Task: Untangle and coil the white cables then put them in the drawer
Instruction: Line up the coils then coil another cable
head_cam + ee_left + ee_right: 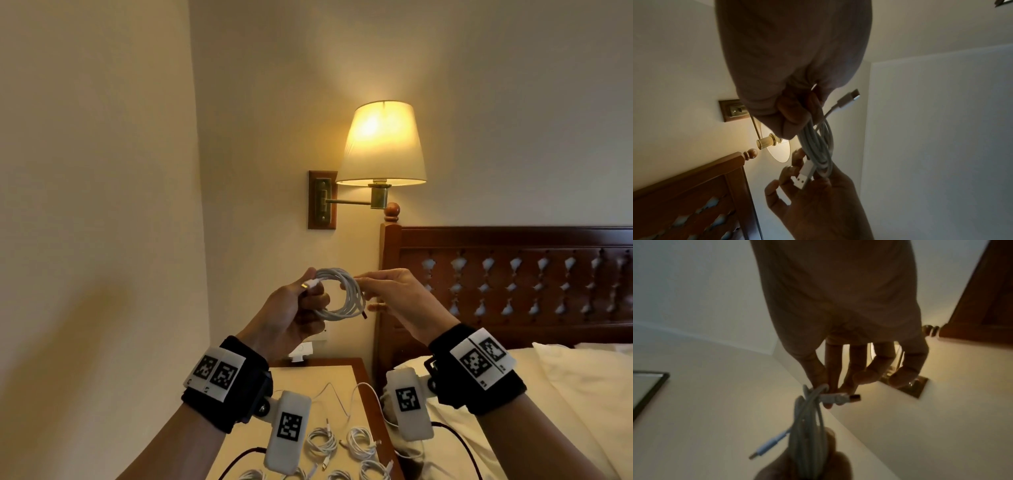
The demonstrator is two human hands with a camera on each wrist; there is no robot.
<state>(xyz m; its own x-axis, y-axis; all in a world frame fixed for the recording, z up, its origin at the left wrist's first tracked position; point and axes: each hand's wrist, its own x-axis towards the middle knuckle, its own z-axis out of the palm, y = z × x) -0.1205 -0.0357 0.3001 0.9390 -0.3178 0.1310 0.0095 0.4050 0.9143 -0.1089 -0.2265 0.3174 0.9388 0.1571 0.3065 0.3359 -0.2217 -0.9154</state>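
My left hand (291, 308) grips the round coil of white cable (337, 294) in mid-air above the cream-topped bedside table (298, 380), keeping its loops together; my right hand (397, 298) pinches the opposite side beside the USB plug (802, 177), probably to tuck it.

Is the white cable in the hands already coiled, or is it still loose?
Coiled: the white cable forms round loops, the left hand gripping one side and the right hand pinching the other.

Warm glow from lit wall lamp (383, 144); wrist views dim, perhaps motion-blurred.
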